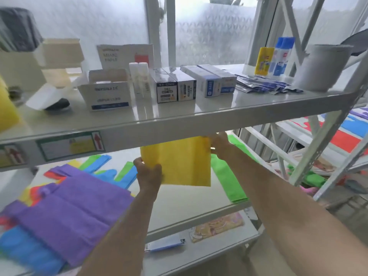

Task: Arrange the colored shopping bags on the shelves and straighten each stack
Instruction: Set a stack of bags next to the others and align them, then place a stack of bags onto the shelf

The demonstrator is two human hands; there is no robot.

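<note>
Both hands, left hand (149, 173) and right hand (220, 145), pinch the yellow bag (179, 162) in closed fingers; lay it flat between the purple stack (79, 204) and green bags (231, 180), edges squared to the shelf (199, 214) front.

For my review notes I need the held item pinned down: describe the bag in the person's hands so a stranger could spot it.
Find the white metal shelf unit by the window, then look just under its upper shelf. Both hands reach in there, the left hand and right hand each with a grip on one flat yellow bag. Unlike the purple, blue and green bags, it is held up, not lying on the shelf.
</note>
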